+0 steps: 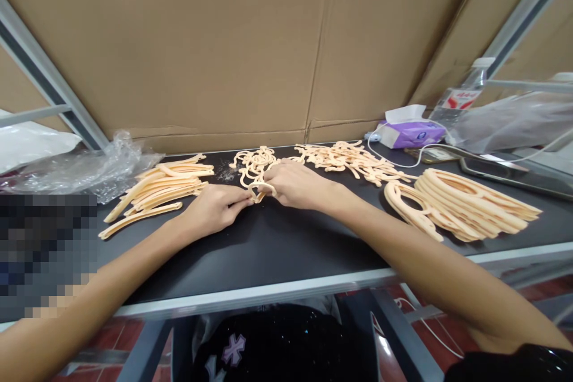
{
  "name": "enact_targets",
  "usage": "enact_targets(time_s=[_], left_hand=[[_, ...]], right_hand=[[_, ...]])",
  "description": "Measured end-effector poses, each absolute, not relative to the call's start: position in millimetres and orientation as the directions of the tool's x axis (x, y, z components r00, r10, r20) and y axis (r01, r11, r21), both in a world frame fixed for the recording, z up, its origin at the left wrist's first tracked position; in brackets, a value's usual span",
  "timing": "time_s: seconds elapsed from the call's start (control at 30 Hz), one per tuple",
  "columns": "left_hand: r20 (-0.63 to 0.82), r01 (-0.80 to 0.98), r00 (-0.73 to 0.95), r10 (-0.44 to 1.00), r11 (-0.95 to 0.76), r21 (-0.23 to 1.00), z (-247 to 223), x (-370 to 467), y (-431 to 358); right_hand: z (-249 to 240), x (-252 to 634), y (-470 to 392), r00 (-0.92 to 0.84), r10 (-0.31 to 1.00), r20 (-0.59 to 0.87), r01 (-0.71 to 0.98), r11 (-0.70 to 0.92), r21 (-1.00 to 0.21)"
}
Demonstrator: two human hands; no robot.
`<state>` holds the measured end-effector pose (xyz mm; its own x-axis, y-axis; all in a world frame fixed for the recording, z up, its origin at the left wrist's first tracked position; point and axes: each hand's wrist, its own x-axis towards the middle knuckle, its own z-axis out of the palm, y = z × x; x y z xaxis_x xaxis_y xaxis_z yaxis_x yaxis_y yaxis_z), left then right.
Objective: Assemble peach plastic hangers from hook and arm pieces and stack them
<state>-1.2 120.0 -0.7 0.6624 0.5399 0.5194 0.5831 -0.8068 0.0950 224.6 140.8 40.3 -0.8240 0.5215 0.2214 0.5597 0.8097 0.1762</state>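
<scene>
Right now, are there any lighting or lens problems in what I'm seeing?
In the head view, the light is soft; white glare marks the dark flat device; clear plastic glints; metal posts splay outward, probably wide-lens distortion; a pixelated patch covers the lower left; detail between the left hand and right hand is hard to read.

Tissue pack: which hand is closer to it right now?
Right. The right hand is left of the tissue pack and nearer the person; the left hand is farther left, beyond the right hand.
</scene>
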Motion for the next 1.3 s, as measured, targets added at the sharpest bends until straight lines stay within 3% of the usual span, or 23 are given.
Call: enact_targets(time_s=[0.73, 1.3], left_hand=[[0.534, 0.625, 0.64, 0.552, -0.779, 0.056, 0.0, -1.3, 119.6], [0.545, 0.631, 0.64, 0.542, -0.775, 0.03, 5.6, -1.6, 119.3]], right_hand=[[26.1, 228.7, 151.6, -0.79, 0.568, 0.23, 0.572, 0.818, -0.059], [27.9, 225.5, 145.9, -0.778, 0.581, 0.24, 0.567, 0.813, -0.132]])
